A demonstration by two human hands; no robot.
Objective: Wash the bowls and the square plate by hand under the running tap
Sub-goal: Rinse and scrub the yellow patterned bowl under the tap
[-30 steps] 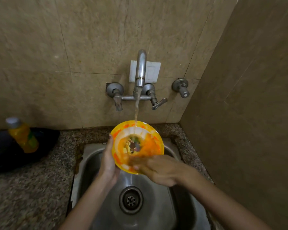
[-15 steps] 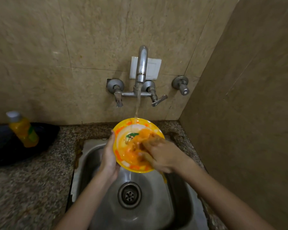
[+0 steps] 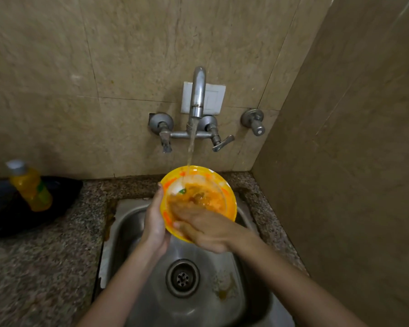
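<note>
A yellow and orange bowl is held tilted over the steel sink, under the stream from the wall tap. My left hand grips the bowl's left rim from below. My right hand lies flat across the bowl's lower inside, its fingers blurred against the orange residue. Water strikes the bowl's upper rim and runs inside. No other bowl or square plate is in sight.
The drain sits below the hands, with food scraps to its right. On the granite counter at left, a yellow bottle stands on a black pan. A tiled wall closes the right side.
My right hand has rubbed across the bowl's inside, up to the centre and back down toward the lower rim. The bowl stays under the water in my left hand.
</note>
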